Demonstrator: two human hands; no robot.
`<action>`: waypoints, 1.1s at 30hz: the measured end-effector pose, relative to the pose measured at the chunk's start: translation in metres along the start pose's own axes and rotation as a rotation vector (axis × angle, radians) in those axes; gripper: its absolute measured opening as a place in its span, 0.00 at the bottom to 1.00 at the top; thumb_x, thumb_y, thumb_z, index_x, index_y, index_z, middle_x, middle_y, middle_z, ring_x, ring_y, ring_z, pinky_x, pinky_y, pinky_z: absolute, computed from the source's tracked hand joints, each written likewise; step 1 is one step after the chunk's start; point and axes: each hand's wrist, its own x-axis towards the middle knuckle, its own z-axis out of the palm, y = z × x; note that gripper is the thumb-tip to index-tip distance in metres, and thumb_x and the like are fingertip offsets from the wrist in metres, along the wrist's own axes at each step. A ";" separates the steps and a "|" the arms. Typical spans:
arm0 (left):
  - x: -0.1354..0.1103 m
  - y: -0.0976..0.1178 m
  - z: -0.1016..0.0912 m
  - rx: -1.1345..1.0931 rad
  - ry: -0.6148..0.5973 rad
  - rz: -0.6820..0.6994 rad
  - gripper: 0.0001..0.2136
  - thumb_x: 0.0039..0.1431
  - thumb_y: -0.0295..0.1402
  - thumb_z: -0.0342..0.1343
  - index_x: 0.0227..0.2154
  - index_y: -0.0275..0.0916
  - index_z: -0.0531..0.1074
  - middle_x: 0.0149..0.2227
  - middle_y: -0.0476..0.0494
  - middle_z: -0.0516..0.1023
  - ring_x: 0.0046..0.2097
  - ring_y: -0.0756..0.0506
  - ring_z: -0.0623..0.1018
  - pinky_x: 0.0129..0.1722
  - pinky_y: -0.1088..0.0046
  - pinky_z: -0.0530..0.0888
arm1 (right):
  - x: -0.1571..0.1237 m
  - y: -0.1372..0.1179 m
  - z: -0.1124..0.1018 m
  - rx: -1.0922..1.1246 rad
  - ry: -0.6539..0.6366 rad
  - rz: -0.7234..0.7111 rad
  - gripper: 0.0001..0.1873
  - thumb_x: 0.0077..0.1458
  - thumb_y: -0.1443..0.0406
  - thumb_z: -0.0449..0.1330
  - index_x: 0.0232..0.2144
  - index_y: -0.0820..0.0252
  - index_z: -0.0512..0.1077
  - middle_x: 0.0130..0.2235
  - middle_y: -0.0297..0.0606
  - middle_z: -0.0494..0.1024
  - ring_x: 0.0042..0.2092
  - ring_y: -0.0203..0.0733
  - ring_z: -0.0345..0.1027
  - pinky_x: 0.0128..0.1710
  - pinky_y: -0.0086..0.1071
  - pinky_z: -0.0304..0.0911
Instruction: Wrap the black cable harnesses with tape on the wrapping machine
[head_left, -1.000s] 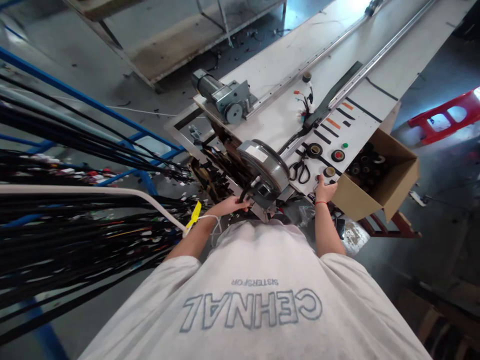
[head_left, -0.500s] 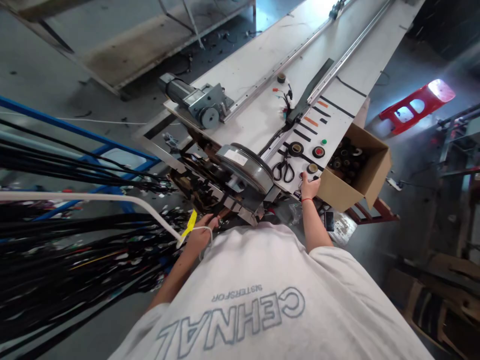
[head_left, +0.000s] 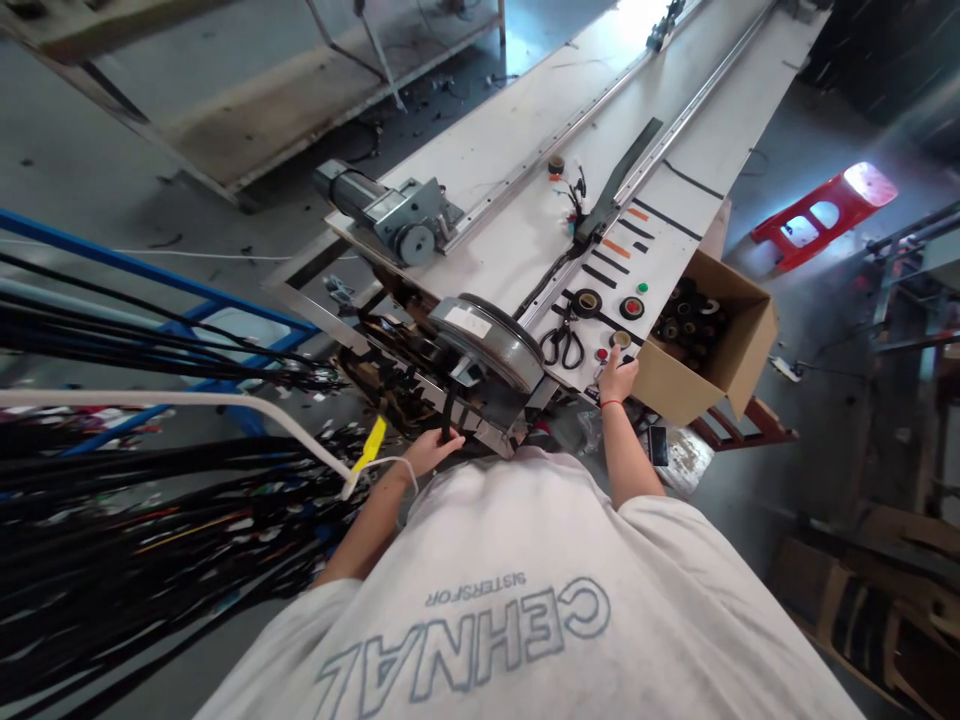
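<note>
My left hand is at the near end of the machine, its fingers pinched on a black strip that looks like tape. Beside the strip is a large grey wheel with a white label. My right hand rests at the table's front corner, one finger stretched up to a tape roll; nothing shows in its grasp. Just left of that finger is a red button. Black-handled scissors lie close by, below a black tape roll.
A cardboard box of dark rolls stands right of the long white table. A motor sits at its left end. Hanging black cables and a white tube are on my left. A red stool stands farther right.
My left hand has moved right and up and now pinches the black strip. My right hand's finger has shifted off the red button, which now shows.
</note>
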 end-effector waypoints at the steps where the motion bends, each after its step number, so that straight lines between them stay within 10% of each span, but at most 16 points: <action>1: 0.000 -0.002 -0.002 0.055 -0.014 -0.013 0.29 0.41 0.65 0.53 0.22 0.39 0.71 0.25 0.42 0.77 0.30 0.40 0.77 0.37 0.61 0.75 | 0.000 0.000 0.000 -0.001 -0.002 0.000 0.40 0.59 0.45 0.50 0.59 0.74 0.57 0.59 0.65 0.61 0.62 0.58 0.56 0.61 0.47 0.51; 11: -0.059 -0.016 -0.002 -0.039 0.330 -0.007 0.30 0.48 0.65 0.47 0.31 0.40 0.74 0.36 0.37 0.82 0.41 0.37 0.79 0.46 0.60 0.75 | 0.002 0.001 -0.001 -0.032 -0.029 -0.018 0.44 0.53 0.48 0.59 0.60 0.77 0.55 0.60 0.68 0.60 0.63 0.59 0.55 0.61 0.46 0.52; 23: -0.015 0.012 0.002 -0.118 0.438 -0.004 0.23 0.53 0.56 0.49 0.35 0.40 0.73 0.35 0.39 0.81 0.42 0.39 0.79 0.44 0.64 0.77 | 0.002 -0.005 -0.003 -0.034 -0.049 0.005 0.42 0.54 0.49 0.58 0.59 0.76 0.56 0.58 0.67 0.63 0.61 0.60 0.57 0.60 0.48 0.53; 28: 0.002 0.026 -0.003 -0.218 0.460 0.048 0.26 0.57 0.55 0.49 0.43 0.36 0.74 0.45 0.37 0.80 0.50 0.38 0.77 0.54 0.62 0.73 | -0.011 -0.035 -0.013 -0.129 0.072 -0.322 0.41 0.53 0.55 0.59 0.62 0.72 0.54 0.65 0.62 0.52 0.67 0.60 0.43 0.63 0.53 0.44; 33: 0.025 0.038 -0.006 -0.444 0.363 -0.009 0.24 0.63 0.50 0.44 0.44 0.33 0.71 0.38 0.36 0.82 0.41 0.40 0.81 0.45 0.62 0.76 | -0.029 -0.112 0.013 0.181 -0.567 -0.622 0.30 0.62 0.48 0.48 0.54 0.66 0.64 0.44 0.48 0.75 0.47 0.46 0.71 0.51 0.42 0.64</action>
